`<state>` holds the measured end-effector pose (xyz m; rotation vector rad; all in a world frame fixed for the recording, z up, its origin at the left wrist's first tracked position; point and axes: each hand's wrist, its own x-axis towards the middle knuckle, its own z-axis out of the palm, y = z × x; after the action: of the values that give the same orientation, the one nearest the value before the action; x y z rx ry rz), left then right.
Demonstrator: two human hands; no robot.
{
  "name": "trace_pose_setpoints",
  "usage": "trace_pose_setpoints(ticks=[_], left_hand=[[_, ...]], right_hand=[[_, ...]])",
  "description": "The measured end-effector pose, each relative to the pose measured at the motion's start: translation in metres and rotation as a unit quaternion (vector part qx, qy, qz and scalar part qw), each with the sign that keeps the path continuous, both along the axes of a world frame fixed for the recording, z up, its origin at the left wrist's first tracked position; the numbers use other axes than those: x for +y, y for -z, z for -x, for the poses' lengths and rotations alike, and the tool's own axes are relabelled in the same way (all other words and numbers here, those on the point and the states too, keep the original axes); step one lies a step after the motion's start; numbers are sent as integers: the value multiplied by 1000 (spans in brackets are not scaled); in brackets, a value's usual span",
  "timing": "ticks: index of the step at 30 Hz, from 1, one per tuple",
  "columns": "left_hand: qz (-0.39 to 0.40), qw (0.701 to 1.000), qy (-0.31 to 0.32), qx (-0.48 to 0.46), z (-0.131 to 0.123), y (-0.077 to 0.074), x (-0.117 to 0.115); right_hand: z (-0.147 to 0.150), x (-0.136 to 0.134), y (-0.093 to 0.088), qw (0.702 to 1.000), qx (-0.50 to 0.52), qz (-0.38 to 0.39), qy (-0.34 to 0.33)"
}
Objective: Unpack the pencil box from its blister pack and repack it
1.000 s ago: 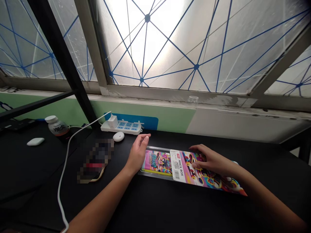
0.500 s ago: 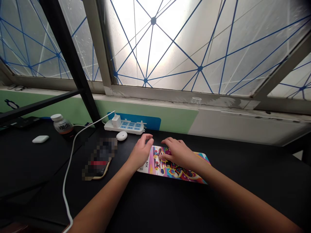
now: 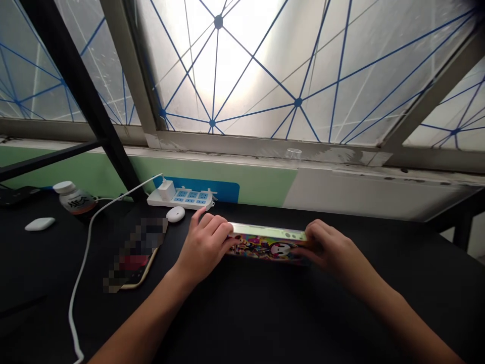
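Note:
A colourful pencil box [image 3: 267, 243] stands on its long edge on the black desk [image 3: 242, 313], its pale green side facing up and its cartoon-printed face towards me. My left hand [image 3: 206, 245] grips its left end with curled fingers. My right hand [image 3: 329, 248] grips its right end the same way. Both forearms reach in from the bottom of the view.
A phone [image 3: 133, 254] lies left of my left hand. Behind it are a white power strip [image 3: 180, 198] with a charger and white cable [image 3: 81, 273], and a small white earbud case [image 3: 176, 214]. A bottle [image 3: 74, 200] and another white case [image 3: 39, 223] sit far left.
The printed sleeve has slid left over the box. The box has since been tipped from flat onto its edge, with a hand now on each end.

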<state>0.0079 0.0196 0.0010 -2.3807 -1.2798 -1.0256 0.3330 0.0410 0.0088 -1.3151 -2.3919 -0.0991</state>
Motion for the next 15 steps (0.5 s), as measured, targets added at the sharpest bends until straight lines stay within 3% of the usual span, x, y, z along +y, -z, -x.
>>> trace_pose_setpoints(ticks=[3, 6, 10, 15], left_hand=[[12, 998, 12, 65, 1, -1, -1], [76, 989, 61, 115, -1, 4, 3], [137, 980, 106, 101, -4, 7, 5], [157, 983, 77, 56, 0, 9, 7]], right_hand=[[18, -12, 1, 991, -78, -74, -82], [31, -17, 9, 979, -133, -86, -126], [34, -17, 11, 979, -130, -40, -150], [28, -17, 4, 983, -123, 42, -130]])
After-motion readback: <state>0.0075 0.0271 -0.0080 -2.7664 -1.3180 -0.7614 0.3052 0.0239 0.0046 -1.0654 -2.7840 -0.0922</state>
